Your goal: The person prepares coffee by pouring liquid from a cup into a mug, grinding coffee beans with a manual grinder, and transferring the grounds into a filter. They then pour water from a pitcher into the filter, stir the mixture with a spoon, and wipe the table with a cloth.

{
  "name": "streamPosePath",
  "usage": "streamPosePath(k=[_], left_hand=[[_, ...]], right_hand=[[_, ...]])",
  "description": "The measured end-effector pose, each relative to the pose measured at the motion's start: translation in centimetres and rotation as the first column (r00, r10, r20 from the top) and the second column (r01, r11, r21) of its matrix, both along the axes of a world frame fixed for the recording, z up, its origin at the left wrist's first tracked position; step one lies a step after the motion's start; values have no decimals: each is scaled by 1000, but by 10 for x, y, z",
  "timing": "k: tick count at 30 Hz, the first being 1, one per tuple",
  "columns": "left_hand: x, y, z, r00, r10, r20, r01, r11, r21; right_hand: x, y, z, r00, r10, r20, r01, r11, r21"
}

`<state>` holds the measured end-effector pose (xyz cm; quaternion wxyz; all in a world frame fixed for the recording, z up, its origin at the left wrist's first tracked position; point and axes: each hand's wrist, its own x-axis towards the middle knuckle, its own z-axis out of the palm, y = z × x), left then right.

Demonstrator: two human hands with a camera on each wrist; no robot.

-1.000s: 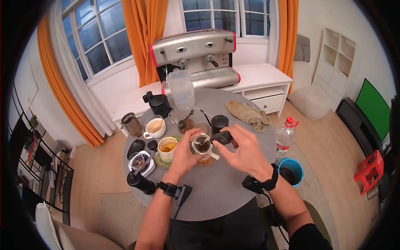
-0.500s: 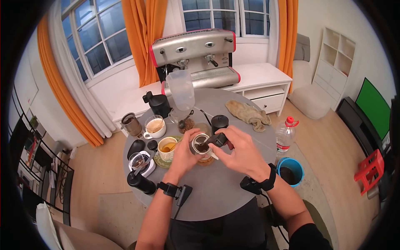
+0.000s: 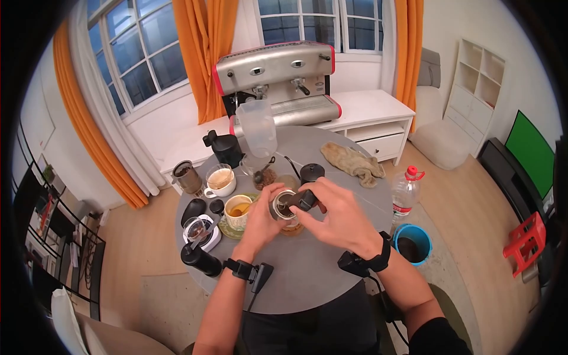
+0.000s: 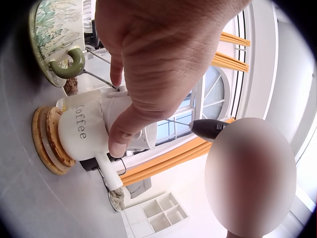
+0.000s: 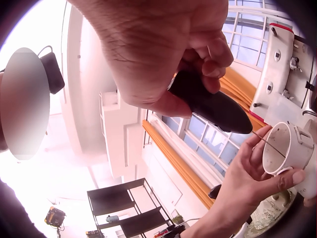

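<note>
My left hand [image 3: 261, 220] grips a small white cylindrical cup [image 5: 278, 148] around its side, on top of a white pot marked "Coffee" [image 4: 83, 130] with a straight white handle. That pot stands on a round wooden base [image 4: 45, 141]. My right hand [image 3: 343, 214] pinches a black handheld tool [image 5: 210, 105] between thumb and fingers. From the tool a thin metal rod [image 5: 267, 142] reaches down into the cup's opening; its lower end is hidden in the right wrist view. Dark contents show inside the cup in the head view.
To the left are a patterned cup [image 3: 238, 212], a white cup [image 3: 220, 180], a scale [image 3: 202, 232] and a black cylinder [image 3: 201, 259]. Behind stand a black kettle [image 3: 312, 173], a clear pitcher [image 3: 258, 127] and a cloth [image 3: 353, 164]. A blue bucket [image 3: 413, 244] sits on the floor.
My right hand has moved slightly left with the black tool, which now sits closer over the cup's opening. My left hand has stayed in place around the cup.
</note>
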<state>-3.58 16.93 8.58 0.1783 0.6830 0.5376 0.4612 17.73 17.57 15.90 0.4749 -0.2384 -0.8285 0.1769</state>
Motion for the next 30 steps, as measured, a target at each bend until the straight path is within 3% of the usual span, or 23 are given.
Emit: streamPosePath(k=[7, 12, 16, 30], left_hand=[[-1, 1, -3, 1000, 7, 16, -7, 1000, 9], [-1, 0, 0, 998, -4, 60, 8, 997, -72], [-3, 0, -2, 1000, -3, 0, 3, 1000, -30], [-3, 1, -2, 1000, 7, 21, -6, 997, -71]], right_hand=[[5, 0, 3, 1000, 27, -15, -27, 999, -22], [9, 2, 2, 999, -34, -12, 34, 999, 17], [15, 0, 7, 996, -91, -6, 91, 995, 43], [14, 6, 1, 993, -112, 27, 112, 994, -1]])
